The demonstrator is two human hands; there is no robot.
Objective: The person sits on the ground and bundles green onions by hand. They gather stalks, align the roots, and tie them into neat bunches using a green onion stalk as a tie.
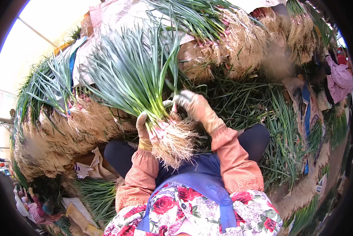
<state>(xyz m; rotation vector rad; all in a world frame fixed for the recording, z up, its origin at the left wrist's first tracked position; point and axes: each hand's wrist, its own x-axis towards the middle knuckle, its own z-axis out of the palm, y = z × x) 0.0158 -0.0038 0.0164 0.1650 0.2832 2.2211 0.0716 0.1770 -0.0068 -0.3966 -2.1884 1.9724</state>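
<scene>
My left hand (144,129), in a work glove, is closed around a thick bunch of green allium plants (155,106). Their long leaves fan away from me, while reddish bulbs and pale stringy roots (175,143) point back towards my lap. My right hand (186,101), gloved too, is at the right side of the bunch. Between its fingertips it pinches a single allium plant (174,108), whose small bulb hangs just above the roots. Past the hands, more plants (206,26) lie on a pile with their roots facing this way.
Stacked plants with matted roots (73,135) rise at the left. Loose green leaves (241,103) cover the ground at the right, beside a heap of plants (282,138). Cloth sacking (120,17) lies over the far pile. Other people (340,76) are at the right edge and lower left.
</scene>
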